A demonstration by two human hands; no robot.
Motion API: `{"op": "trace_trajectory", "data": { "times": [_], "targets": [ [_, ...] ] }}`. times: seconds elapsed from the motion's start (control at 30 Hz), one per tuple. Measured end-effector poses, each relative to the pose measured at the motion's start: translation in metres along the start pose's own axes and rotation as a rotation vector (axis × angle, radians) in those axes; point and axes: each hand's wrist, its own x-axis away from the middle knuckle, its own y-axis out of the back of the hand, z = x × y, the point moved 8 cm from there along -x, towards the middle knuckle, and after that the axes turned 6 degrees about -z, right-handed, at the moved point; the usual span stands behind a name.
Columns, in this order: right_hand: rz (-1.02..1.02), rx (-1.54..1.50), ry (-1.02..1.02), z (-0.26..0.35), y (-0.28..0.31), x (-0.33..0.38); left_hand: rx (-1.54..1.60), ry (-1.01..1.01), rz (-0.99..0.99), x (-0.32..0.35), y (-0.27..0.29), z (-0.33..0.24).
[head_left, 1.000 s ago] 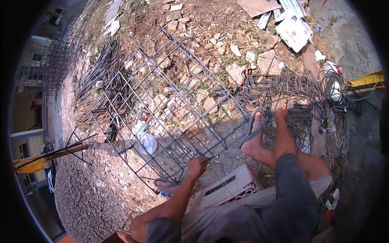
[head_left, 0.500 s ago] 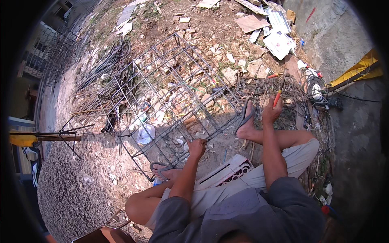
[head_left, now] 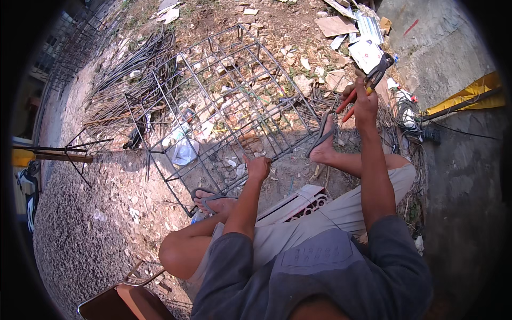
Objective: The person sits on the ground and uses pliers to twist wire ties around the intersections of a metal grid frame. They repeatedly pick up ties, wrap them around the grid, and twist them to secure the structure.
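Steel cage (head_left: 229, 101): a box-shaped frame of thin steel bars tied in a grid, lying tilted on rubble-strewn ground, directly ahead of the seated person; its near lower edge sits between the two feet.
Left hand (head_left: 259, 168): closed around a bar at the cage's near edge, fingers curled over it; arm stretched forward from a grey sleeve.
Right hand (head_left: 365, 102): raised well clear of the cage, off to its right, fist wrapped around the handles of the pliers.
Pliers (head_left: 368, 85): red and orange handles, dark head pointing up and to the right; whether the head is open or closed cannot be told.
Feet: left foot (head_left: 213, 202) in a sandal just beside the cage's near corner; right foot (head_left: 324, 141) in a sandal, touching or just under the cage's right end.
Brick (head_left: 298, 202): pale hollow block under the person's legs, holes facing outward.
Wire tangle (head_left: 394, 114): loose coils of thin wire on the ground beyond the right foot.
Bar pile (head_left: 117, 69): bundle of long dark steel bars lying left of the cage.
Cardboard scraps (head_left: 362, 48): flat sheets and paper litter past the cage's far right corner.
Chair (head_left: 125, 298): brown seat with a metal frame, at lower left.
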Motion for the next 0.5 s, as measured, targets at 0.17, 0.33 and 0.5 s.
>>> {"op": "trace_trajectory", "data": {
  "times": [0.17,0.33,0.5],
  "targets": [
    [0.695,0.691,-0.518,-0.157,-0.032,0.128,0.095,0.015,-0.037,-0.002,0.001,0.006],
    [1.009,1.169,-0.274,-0.233,-0.025,0.218,0.13,0.018,-0.02,-0.003,-0.001,0.012],
    [1.201,1.377,-0.333,-0.251,-0.04,0.24,0.158,0.042,-0.006,-0.001,-0.002,0.023]
  ]
}}
